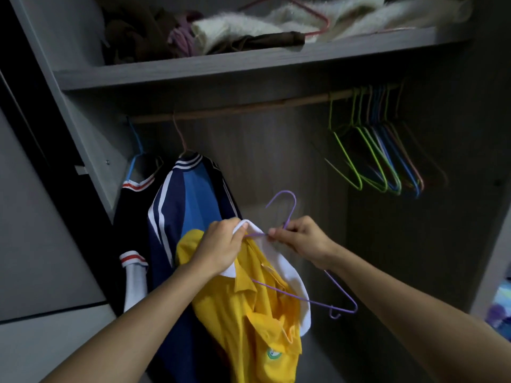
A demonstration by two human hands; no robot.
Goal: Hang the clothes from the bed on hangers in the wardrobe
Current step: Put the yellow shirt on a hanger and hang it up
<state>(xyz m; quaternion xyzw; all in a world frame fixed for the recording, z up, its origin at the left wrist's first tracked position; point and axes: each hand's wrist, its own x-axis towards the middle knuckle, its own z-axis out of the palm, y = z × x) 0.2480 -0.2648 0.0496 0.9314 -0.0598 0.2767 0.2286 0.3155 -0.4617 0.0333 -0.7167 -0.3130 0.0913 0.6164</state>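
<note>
A yellow polo shirt (260, 322) with white trim hangs bunched before the wardrobe's lower compartment, with a purple wire hanger (340, 289) partly threaded into it. The left hand (221, 247) grips its white edge and the right hand (302, 239) pinches the hanger's neck. The shirt's small green badge (273, 353) is unreadable. A blue striped jersey (190, 200) and a black jersey (132, 205) hang at the left end of the rail (235, 109), and empty hangers (378, 156) at its right end.

Grey shelf (249, 64): brown garment (132, 31), white fluffy fabric (249, 26), pink hanger (328, 22). Rail (249, 107) below: 2 hung shirts (190, 194), empty hangers (373, 161).

White furry throw (249, 26), perhaps a blanket, beside brown cloth (132, 31)
</note>
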